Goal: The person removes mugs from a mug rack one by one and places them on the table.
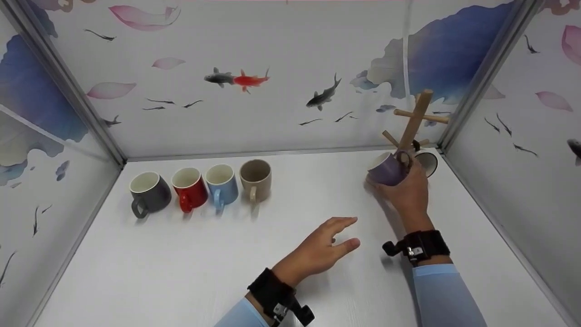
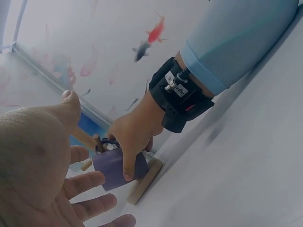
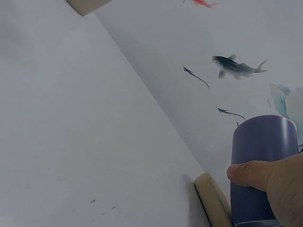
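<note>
My right hand [image 1: 406, 193] grips a purple mug [image 1: 386, 170] low on a wooden mug tree [image 1: 414, 120]. The mug is tilted, its handle up against a lower peg; whether the peg passes through the handle I cannot tell. In the right wrist view the thumb [image 3: 251, 173] presses the side of the purple mug [image 3: 262, 142], close to the tree's round base [image 3: 211, 198]. Behind that hand a dark mug with a white inside [image 1: 426, 163] is partly hidden. My left hand [image 1: 317, 247] hovers over the table, fingers spread and holding nothing.
Four mugs stand in a row at the left: dark grey [image 1: 152, 193], red [image 1: 190, 190], light blue [image 1: 222, 185] and beige [image 1: 256, 181]. Printed panels [image 1: 281, 122] wall the white table [image 1: 159, 268] at the back and sides.
</note>
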The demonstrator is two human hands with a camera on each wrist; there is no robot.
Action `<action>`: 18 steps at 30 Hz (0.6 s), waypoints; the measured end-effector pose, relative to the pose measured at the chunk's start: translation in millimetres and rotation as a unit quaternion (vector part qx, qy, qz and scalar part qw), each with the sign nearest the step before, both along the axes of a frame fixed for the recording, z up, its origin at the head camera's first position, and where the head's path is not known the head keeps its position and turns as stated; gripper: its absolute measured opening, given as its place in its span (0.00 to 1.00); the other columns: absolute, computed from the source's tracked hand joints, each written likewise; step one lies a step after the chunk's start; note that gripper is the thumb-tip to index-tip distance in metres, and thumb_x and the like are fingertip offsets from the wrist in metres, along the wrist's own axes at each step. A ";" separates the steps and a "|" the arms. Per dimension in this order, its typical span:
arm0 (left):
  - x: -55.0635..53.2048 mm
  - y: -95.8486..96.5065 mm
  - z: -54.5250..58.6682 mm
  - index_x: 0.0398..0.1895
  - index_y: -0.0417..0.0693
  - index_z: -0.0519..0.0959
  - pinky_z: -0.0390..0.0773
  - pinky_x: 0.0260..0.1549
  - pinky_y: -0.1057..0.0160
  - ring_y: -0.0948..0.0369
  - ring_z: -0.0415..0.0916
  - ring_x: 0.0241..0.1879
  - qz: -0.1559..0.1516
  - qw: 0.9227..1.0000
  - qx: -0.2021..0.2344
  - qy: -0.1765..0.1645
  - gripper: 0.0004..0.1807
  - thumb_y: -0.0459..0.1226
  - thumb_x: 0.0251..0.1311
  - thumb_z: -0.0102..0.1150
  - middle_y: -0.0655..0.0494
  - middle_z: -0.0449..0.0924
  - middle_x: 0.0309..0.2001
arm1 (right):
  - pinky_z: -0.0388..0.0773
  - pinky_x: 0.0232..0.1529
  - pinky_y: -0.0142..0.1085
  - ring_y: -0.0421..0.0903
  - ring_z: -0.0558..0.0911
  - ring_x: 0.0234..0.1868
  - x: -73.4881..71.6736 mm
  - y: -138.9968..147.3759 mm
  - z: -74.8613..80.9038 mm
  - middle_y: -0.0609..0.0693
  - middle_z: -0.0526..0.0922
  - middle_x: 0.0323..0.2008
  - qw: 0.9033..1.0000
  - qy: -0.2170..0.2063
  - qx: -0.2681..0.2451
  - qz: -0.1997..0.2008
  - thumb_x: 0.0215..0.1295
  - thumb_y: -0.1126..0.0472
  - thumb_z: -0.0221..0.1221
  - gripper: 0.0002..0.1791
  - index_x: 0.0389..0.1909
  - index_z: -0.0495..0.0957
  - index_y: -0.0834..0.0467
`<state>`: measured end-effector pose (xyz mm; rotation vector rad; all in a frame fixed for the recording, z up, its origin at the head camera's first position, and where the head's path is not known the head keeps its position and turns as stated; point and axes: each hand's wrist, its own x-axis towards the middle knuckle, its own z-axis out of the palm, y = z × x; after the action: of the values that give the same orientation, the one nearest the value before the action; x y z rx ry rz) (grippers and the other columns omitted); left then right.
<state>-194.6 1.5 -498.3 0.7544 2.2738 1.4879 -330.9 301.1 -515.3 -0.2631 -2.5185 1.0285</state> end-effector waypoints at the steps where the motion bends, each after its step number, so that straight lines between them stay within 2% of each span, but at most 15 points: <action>1: -0.2 -0.1 -0.1 0.89 0.63 0.68 0.73 0.83 0.48 0.58 0.64 0.87 0.000 1.000 0.001 0.000 0.35 0.59 0.87 0.56 0.63 0.66 0.87 | 0.67 0.85 0.66 0.70 0.69 0.84 0.3 -0.1 0.0 0.70 0.67 0.84 1.000 -0.001 -0.005 -0.001 0.53 0.52 0.89 0.74 0.91 0.50 0.64; 8: -1.4 -1.1 0.1 0.89 0.63 0.68 0.73 0.83 0.47 0.59 0.63 0.88 0.000 1.000 -0.003 0.009 0.36 0.62 0.87 0.54 0.63 0.66 0.88 | 0.68 0.85 0.64 0.70 0.70 0.85 2.3 0.5 3.7 0.69 0.65 0.86 0.999 -0.028 -0.045 -0.010 0.53 0.49 0.90 0.76 0.91 0.47 0.63; 14: -2.7 -2.7 2.2 0.89 0.61 0.68 0.74 0.83 0.46 0.59 0.62 0.88 0.005 1.000 0.002 0.015 0.35 0.59 0.87 0.55 0.61 0.66 0.88 | 0.67 0.86 0.65 0.69 0.68 0.85 5.9 4.2 9.0 0.70 0.64 0.85 0.998 -0.025 -0.063 0.014 0.53 0.47 0.90 0.78 0.91 0.46 0.63; 18: -4.0 -5.4 4.5 0.89 0.60 0.68 0.74 0.83 0.45 0.57 0.62 0.88 0.009 1.000 0.010 0.018 0.35 0.58 0.87 0.56 0.58 0.66 0.88 | 0.69 0.83 0.67 0.70 0.71 0.83 8.7 3.8 12.3 0.71 0.66 0.83 0.998 -0.015 -0.049 0.034 0.51 0.39 0.90 0.79 0.91 0.47 0.64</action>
<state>-198.6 -3.9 -493.8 0.7744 2.3024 1.5187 -322.1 304.8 -503.1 -0.2238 -2.5220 1.1859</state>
